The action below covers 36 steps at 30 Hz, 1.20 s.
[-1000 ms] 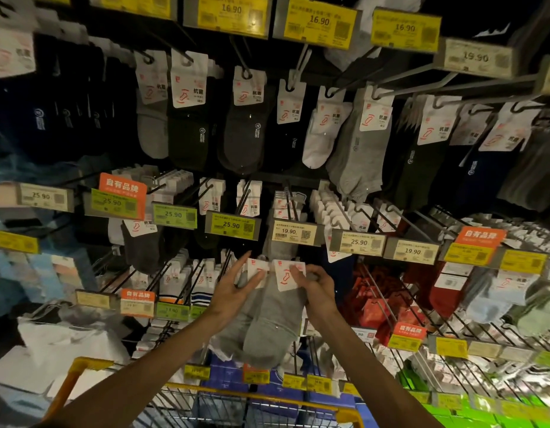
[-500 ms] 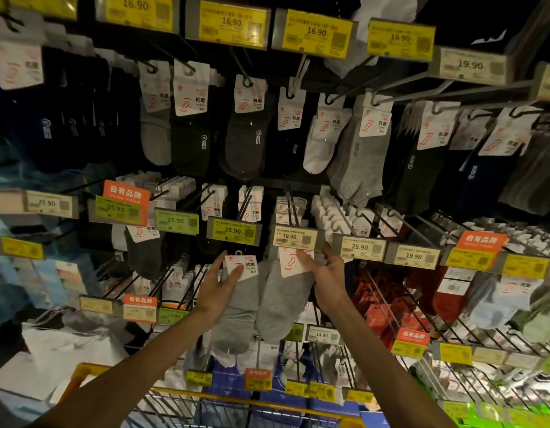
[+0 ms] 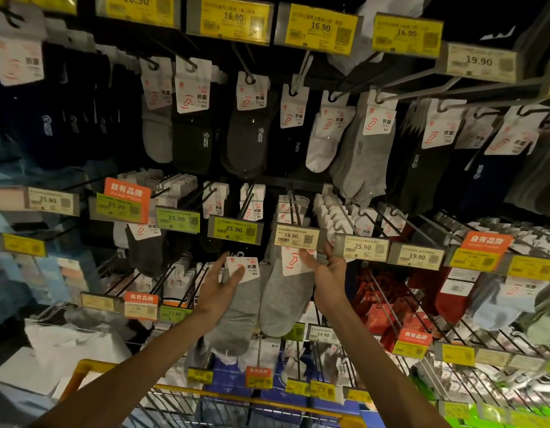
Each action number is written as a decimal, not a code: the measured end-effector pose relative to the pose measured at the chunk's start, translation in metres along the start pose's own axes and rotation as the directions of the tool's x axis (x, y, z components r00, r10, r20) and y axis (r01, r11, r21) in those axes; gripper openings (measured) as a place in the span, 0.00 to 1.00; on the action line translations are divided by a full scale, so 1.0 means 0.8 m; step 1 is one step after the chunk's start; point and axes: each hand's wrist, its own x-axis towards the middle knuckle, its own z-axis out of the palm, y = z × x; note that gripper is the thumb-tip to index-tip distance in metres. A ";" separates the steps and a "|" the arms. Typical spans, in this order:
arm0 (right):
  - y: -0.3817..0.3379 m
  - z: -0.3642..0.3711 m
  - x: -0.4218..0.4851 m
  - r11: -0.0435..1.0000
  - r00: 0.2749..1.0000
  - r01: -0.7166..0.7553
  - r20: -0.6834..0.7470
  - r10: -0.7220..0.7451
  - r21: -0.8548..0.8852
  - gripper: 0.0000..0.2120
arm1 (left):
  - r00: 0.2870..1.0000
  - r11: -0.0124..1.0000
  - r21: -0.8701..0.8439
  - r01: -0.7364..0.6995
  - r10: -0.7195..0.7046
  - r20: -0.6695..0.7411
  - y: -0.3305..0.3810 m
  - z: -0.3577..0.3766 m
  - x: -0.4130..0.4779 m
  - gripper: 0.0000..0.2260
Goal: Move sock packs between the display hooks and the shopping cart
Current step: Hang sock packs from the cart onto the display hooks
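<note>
The left grey pack (image 3: 233, 322) and the right grey pack (image 3: 283, 304) hang before the display hooks (image 3: 295, 202). Their long axis is nearly upright, white card on top, toes down toward the shopping cart (image 3: 224, 396). The 19.90 price tag (image 3: 295, 237) hides the right card's top. Your left hand (image 3: 219, 288) and right hand (image 3: 327, 273) each pinch one card.

Reference item: cream rectangular price tag marked 19.90 (image 3: 296, 237).
- Just left of it: green rectangular price tag marked 25.90 (image 3: 235, 229).
- Just right of it: grey rectangular price tag marked 25.90 (image 3: 361, 248).
- Well above it: row of yellow price tags marked 16.90 (image 3: 320, 27).
- Far left, slightly above: orange rectangular sign with white characters (image 3: 127, 193).
- Far right, level with it: second orange sign (image 3: 486, 241).
- Below it: pale price tag marked 14.90 (image 3: 323, 334).
</note>
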 end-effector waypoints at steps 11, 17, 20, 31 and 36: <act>-0.002 -0.007 0.003 0.997 0.997 -0.066 0.045 0.063 0.049 0.09 | 1.000 1.000 -0.017 -0.009 0.009 0.016 0.004 0.004 0.001 0.25; 0.001 -0.006 -0.004 0.998 0.997 -0.027 0.073 0.023 0.052 0.24 | 1.000 0.999 -0.033 -0.011 0.011 0.022 0.003 0.002 0.004 0.24; -0.005 0.001 -0.004 1.000 0.997 0.018 0.079 -0.018 0.004 0.13 | 0.999 0.999 -0.028 -0.019 0.019 0.025 0.006 0.003 0.004 0.24; -0.007 0.014 -0.005 1.000 0.995 0.009 0.095 -0.008 -0.019 0.15 | 0.999 1.000 -0.005 -0.020 0.020 0.025 0.002 0.001 0.005 0.24; 0.001 0.008 -0.013 0.993 0.994 0.109 0.037 -0.108 -0.050 0.14 | 0.999 0.999 -0.032 -0.016 0.017 0.032 0.003 0.005 0.000 0.23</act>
